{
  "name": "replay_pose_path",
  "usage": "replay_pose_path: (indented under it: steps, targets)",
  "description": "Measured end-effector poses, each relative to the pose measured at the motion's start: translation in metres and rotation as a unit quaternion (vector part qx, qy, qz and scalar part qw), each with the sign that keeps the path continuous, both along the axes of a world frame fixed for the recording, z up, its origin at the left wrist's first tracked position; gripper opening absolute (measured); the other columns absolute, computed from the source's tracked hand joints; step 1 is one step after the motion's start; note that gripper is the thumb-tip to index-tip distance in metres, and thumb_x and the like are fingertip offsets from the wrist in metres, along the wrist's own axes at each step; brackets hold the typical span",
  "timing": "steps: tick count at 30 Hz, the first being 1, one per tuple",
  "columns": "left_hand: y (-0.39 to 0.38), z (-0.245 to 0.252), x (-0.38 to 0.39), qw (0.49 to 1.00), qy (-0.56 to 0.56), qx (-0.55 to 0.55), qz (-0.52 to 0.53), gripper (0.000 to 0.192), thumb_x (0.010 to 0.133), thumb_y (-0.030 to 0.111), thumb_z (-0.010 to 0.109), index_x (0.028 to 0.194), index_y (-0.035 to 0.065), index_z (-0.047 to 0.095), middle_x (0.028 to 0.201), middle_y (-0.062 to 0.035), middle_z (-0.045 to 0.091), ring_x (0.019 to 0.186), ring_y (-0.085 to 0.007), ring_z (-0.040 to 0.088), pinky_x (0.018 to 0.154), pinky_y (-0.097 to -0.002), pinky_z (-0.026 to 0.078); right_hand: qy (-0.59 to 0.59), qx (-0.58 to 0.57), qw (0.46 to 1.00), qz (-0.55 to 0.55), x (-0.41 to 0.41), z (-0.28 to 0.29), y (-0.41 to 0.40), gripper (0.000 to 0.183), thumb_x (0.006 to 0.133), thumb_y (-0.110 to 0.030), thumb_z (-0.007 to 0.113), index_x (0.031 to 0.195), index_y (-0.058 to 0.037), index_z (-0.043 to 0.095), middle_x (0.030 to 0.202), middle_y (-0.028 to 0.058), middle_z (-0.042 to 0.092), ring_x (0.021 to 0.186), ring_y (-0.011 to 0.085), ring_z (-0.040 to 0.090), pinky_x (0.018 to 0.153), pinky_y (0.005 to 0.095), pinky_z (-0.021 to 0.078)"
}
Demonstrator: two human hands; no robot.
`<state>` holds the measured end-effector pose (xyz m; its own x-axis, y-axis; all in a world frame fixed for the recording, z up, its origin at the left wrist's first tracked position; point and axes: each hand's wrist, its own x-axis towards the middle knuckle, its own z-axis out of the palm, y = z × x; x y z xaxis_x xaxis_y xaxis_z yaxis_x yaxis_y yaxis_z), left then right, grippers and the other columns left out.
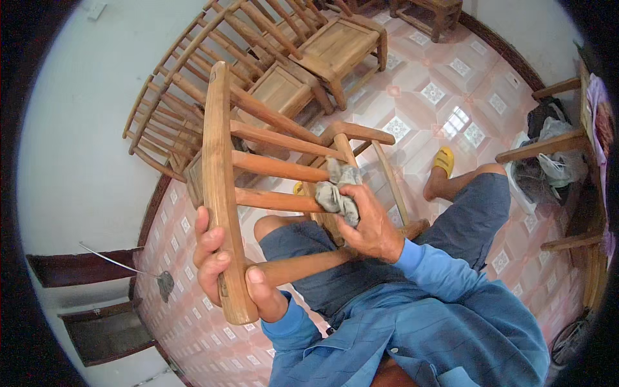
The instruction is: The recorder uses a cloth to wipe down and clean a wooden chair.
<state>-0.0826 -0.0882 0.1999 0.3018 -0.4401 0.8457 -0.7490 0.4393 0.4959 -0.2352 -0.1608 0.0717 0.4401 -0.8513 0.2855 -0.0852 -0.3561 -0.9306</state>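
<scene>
A wooden chair (217,159) with round back spindles lies tilted across my lap, its thick top rail at the left. My left hand (237,271) grips the near end of that rail, fingers on one side and thumb on the other. Bunched in my right hand (370,225) is a grey cloth (338,193), pressed against the ends of the spindles where they meet a crosspiece. The chair's legs and lower parts extend to the right, partly hidden behind my right hand and forearm.
More wooden chairs (338,46) stand close together beyond, along the wall. A mop (165,285) rests on the tiled floor (430,92) at the left. On the right are a wooden frame (546,145) with purple cloth (597,116) and a plastic bag (556,164).
</scene>
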Motion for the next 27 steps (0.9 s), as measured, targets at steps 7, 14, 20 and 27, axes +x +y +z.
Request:
replay_pose_path:
  steps: [7, 14, 20, 27]
  targets:
    - [0.000, -0.003, 0.002, 1.000, 0.015, -0.010, 0.013, 0.035, 0.083, 0.023, 0.056, 0.114, 0.0086, 0.050, 0.126, -0.0163, 0.054, 0.133, -0.0479, 0.044, 0.113, -0.0659, 0.031, 0.122, -0.026, 0.992, 0.019, -0.034, -0.056, 0.006, 0.053, 0.078, -0.006, 0.073, 0.126, -0.0078, 0.051, 0.116, 0.0253, 0.053, 0.107, 0.0462, 0.056, 0.092, 0.0468, 0.0487]
    - [0.004, -0.006, 0.013, 0.999, 0.017, -0.002, 0.038, 0.037, 0.081, 0.022, 0.054, 0.115, 0.0078, 0.050, 0.125, -0.0192, 0.054, 0.131, -0.0497, 0.045, 0.112, -0.0655, 0.032, 0.287, 0.000, 0.941, 0.177, -0.079, -0.061, 0.005, 0.045, 0.079, -0.020, 0.073, 0.122, -0.0129, 0.059, 0.106, 0.0198, 0.055, 0.094, 0.0443, 0.061, 0.078, 0.0516, 0.0523]
    - [-0.012, -0.003, 0.013, 1.000, -0.007, -0.021, -0.016, 0.037, 0.081, 0.020, 0.054, 0.115, 0.0045, 0.050, 0.125, -0.0219, 0.054, 0.131, -0.0498, 0.045, 0.112, -0.0655, 0.032, 0.277, -0.016, 0.939, 0.205, -0.053, -0.043, 0.030, 0.047, 0.079, -0.016, 0.074, 0.124, -0.0135, 0.062, 0.111, 0.0213, 0.056, 0.097, 0.0447, 0.061, 0.082, 0.0484, 0.0524]
    - [-0.017, 0.004, 0.015, 1.000, 0.010, -0.028, -0.011, 0.035, 0.083, 0.017, 0.057, 0.115, 0.0050, 0.051, 0.127, -0.0213, 0.055, 0.133, -0.0466, 0.046, 0.113, -0.0631, 0.032, 0.262, 0.009, 0.965, -0.003, -0.074, -0.081, -0.013, 0.044, 0.083, -0.015, 0.074, 0.124, -0.0058, 0.062, 0.114, 0.0236, 0.061, 0.106, 0.0433, 0.061, 0.095, 0.0435, 0.0496]
